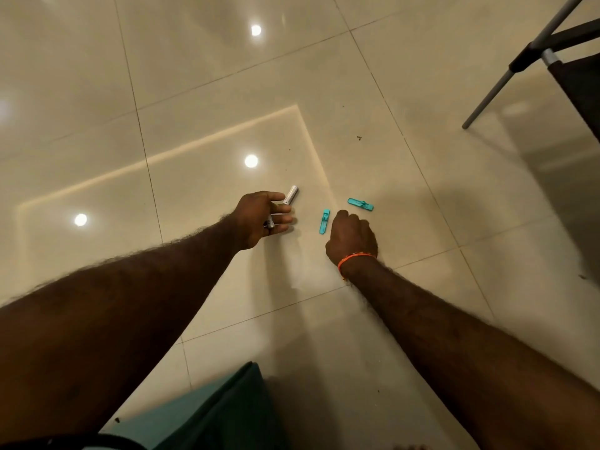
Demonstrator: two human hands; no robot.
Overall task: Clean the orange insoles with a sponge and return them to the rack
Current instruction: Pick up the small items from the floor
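Both arms of the person reach down over a glossy cream tiled floor (406, 303). The left hand (259, 219) holds a small silver cylinder (290, 194) between thumb and forefinger, the other fingers loosely curled, and a second small metal piece (270, 223) shows at the palm. The right hand (350, 237), with an orange wristband (355, 258), is curled knuckles up just above the floor; whether it grips anything cannot be told. Two teal plastic clips (324, 221) lie on the floor just beyond this hand, one beside its knuckles, the other (360, 204) a little farther. A metal rack leg (493, 92) stands at the upper right. No orange insoles or sponge are in view.
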